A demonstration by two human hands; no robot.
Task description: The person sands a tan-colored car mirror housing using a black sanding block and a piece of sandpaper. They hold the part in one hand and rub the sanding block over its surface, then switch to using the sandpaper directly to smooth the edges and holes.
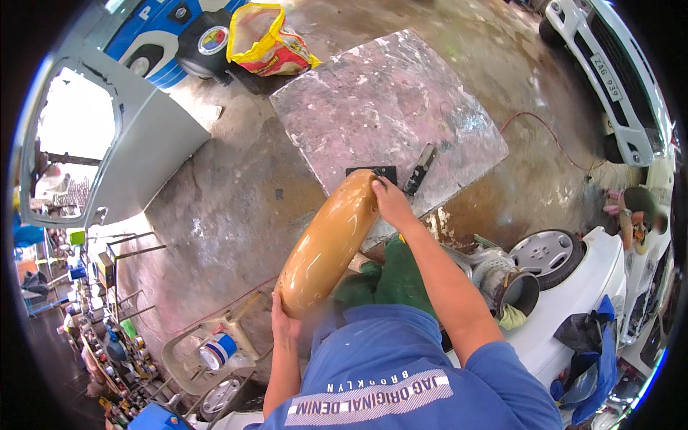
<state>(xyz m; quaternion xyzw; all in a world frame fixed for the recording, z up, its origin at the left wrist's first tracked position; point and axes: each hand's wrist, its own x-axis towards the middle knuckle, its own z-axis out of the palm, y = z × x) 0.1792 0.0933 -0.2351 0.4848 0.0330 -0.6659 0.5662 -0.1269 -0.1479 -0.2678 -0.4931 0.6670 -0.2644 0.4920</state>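
Note:
A long, rounded shell (pixel 330 240) with a glossy tan surface, shaped like a mudguard, is held aslant before my body. My right hand (pixel 391 203) grips its upper far end at the edge. Under its lower near end is my left hand (pixel 286 324), curled against the rim with some fingers hidden behind it. The far end overlaps the near corner of a paint-stained board (pixel 387 107). On that board lie a flat black piece (pixel 387 172), partly covered by the shell, and a dark, narrow hand tool (pixel 420 169) close to my right hand.
A yellow and red sack (pixel 266 43) stands beyond the board. At left are a grey car door (pixel 147 136) and a plastic chair (pixel 183 358) carrying a paint can (pixel 217 351). A wheel (pixel 548 256) and white body panel (pixel 584 315) sit right; a red hose (pixel 548 127) crosses the floor.

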